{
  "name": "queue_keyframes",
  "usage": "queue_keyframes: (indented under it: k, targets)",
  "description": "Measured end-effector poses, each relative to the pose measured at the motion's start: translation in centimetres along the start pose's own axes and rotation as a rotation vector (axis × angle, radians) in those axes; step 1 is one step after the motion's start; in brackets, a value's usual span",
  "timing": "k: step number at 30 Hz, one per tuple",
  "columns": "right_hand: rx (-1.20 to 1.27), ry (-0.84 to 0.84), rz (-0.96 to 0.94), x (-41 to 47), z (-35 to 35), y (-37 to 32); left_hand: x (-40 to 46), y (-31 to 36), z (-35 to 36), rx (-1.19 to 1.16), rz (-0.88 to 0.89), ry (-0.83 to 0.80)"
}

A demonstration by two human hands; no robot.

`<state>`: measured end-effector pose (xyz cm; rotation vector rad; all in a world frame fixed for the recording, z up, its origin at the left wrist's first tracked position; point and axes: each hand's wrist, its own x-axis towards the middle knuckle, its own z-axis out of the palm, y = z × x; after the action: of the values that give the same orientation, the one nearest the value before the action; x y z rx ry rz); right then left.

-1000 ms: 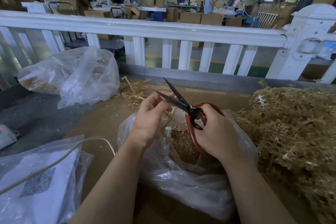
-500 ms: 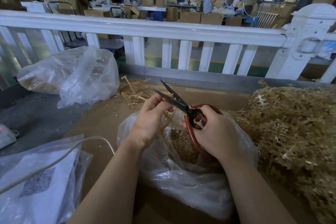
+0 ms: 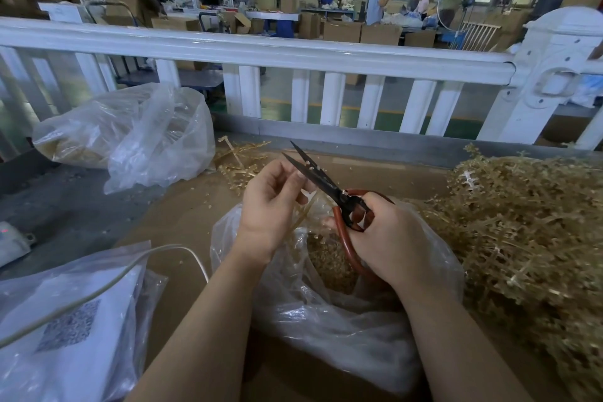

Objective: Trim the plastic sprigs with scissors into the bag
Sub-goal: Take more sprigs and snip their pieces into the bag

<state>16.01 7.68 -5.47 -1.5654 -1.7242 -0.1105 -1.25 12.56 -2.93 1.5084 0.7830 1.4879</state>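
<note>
My left hand (image 3: 272, 206) pinches a thin tan plastic sprig (image 3: 303, 212) above the open clear bag (image 3: 326, 320), which holds a heap of small tan cuttings (image 3: 329, 261). My right hand (image 3: 388, 238) grips the red handles of the scissors (image 3: 326, 184). Their black blades point up and left, slightly parted, with the tips just past my left fingertips. Most of the sprig is hidden behind my left hand.
A big pile of tan sprigs (image 3: 528, 232) fills the right of the brown table (image 3: 182, 215). A few loose sprigs (image 3: 235, 160) lie behind my hands. A filled clear bag (image 3: 130, 134) sits far left, another bag with a printed sheet (image 3: 65, 330) near left. A white railing (image 3: 293, 55) runs behind.
The scissors blades have closed a little and both hands have shifted slightly up and left; the sprig stays pinched in my left hand.
</note>
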Motion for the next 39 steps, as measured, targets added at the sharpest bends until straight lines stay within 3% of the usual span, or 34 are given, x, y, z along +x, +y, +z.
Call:
queue_keyframes:
  k: [39]
  targets:
    - [-0.038,0.044,-0.023,0.06,0.35,0.24,-0.08,-0.07,0.44,-0.052,0.002,0.035]
